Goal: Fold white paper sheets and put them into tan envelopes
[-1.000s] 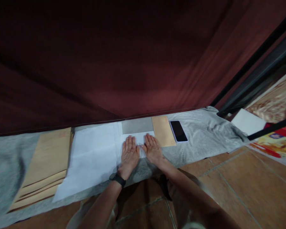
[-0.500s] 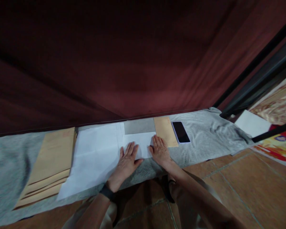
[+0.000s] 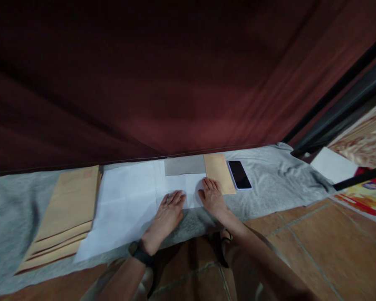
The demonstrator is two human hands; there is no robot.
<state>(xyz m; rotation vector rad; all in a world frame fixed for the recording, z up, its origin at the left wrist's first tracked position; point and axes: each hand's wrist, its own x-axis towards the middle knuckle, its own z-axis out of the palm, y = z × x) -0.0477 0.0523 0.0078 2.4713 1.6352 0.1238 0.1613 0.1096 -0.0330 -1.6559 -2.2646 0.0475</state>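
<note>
The small white sheet (image 3: 191,190) lies spread outside the brown envelope (image 3: 224,173); your left hand (image 3: 169,212) and right hand (image 3: 213,198), gripping nothing, touch it.

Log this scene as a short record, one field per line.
Left hand: flat, palm down, fingers on the small white sheet; left hand
Right hand: palm down where small white sheet and small brown envelope meet; right hand
Left wrist: dark band
Beyond the small white sheet: grey sheet
Left of it: large white paper, then overlapping brown envelopes
Right of the small envelope: phone, screen dark
Surface: grey cloth
Backdrop: dark red fabric
</note>
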